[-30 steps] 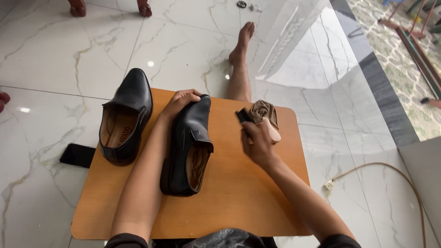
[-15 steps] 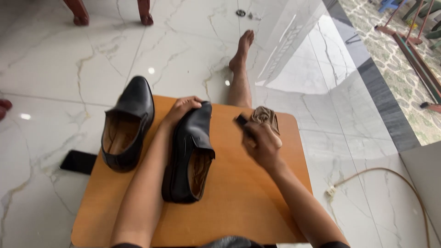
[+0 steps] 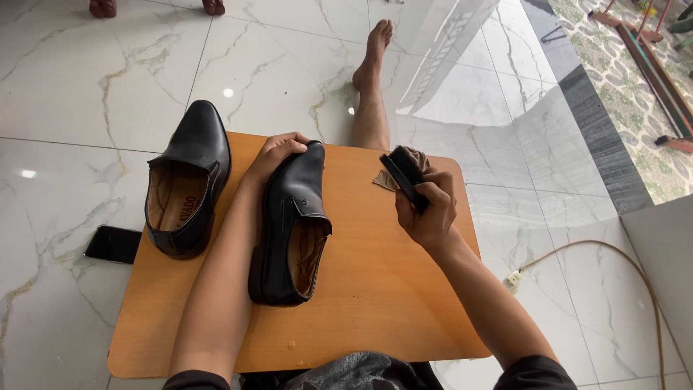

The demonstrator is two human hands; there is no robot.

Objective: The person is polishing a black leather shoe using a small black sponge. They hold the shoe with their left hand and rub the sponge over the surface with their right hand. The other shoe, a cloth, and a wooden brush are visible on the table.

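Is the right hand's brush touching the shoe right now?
No. The right hand holds the brush in the air, apart from the shoe under the left hand.

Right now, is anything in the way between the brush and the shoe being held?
Nothing visible. The right hand holds the brush up beside the shoe, which the left hand grips at the toe. Only bare table lies between them. The cloth sits behind the brush.
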